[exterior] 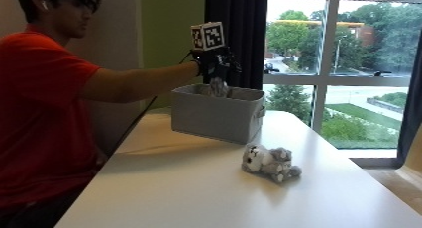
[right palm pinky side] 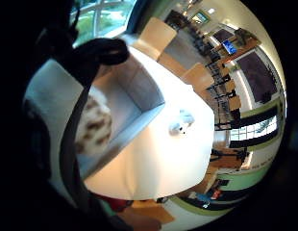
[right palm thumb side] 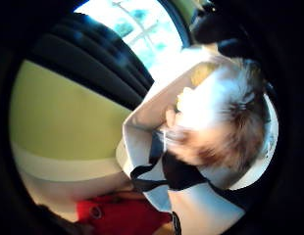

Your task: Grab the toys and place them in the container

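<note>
Outside view: gloved right hand [exterior: 212, 63] above grey bin [exterior: 217, 114] at table's [exterior: 198, 188] far edge, fingers curled round brown-white plush [exterior: 217, 86] hanging into bin mouth. 1 grey plush [exterior: 269, 162] lies on table near window-side edge, apart from bin.

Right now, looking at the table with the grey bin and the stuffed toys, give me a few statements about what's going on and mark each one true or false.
1. The gloved right hand is above the grey fabric container. True.
2. The brown and white plush toy lies on the table beside the container. False: it is at the container's opening, under the hand.
3. A grey plush toy lies on the white table, outside the container. True.
4. The container has tipped onto its side. False: it stands upright.
5. The grey plush toy touches the container. False: there is bare table between them.
</note>
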A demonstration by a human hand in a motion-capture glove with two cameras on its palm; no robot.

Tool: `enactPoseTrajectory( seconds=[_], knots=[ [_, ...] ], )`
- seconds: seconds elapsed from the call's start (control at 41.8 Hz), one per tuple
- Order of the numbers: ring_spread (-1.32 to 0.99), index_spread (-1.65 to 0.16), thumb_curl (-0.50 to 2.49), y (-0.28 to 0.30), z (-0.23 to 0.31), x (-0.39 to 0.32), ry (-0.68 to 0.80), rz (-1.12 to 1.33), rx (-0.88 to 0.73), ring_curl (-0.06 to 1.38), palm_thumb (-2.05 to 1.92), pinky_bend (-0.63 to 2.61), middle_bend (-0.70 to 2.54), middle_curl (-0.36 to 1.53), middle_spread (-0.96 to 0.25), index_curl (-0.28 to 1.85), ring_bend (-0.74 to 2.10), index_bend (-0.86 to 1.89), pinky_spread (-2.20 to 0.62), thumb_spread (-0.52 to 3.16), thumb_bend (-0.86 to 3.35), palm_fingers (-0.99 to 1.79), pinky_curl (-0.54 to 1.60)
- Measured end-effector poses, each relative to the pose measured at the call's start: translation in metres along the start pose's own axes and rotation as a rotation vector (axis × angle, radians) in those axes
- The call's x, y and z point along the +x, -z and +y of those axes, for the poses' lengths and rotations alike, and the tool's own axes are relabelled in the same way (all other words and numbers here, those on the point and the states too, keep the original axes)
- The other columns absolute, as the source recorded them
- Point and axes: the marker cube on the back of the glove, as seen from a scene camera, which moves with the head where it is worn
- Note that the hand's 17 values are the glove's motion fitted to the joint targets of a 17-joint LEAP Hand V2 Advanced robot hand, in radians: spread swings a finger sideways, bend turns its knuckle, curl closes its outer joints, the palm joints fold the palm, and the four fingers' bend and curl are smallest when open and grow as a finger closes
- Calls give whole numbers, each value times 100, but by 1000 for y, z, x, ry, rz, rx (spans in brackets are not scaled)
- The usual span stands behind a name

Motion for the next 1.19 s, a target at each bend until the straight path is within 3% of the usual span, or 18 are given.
enactPoseTrajectory(
  seconds=[0.048,0.143,0.335,1.075,1.195],
  knots=[
    [-38,-43,85,2,2,2,-1,-13,7,46,16,96,56,55,-35,85,107,7,-26,93,-7,20,44],
    [-32,-43,76,7,6,9,-3,-23,33,40,5,101,53,53,-30,78,90,10,-16,101,-8,-3,44],
    [-25,-43,63,9,18,33,-31,-16,31,30,-3,98,46,48,-24,69,75,17,-5,109,-5,-4,38],
    [-18,-39,37,-36,103,233,-320,127,-137,25,-5,79,30,40,-14,49,55,15,4,114,-5,-5,32],
    [-18,-38,34,-60,113,254,-451,160,-169,25,-5,77,28,40,-14,46,53,16,4,115,-5,-5,32]
  ],
)
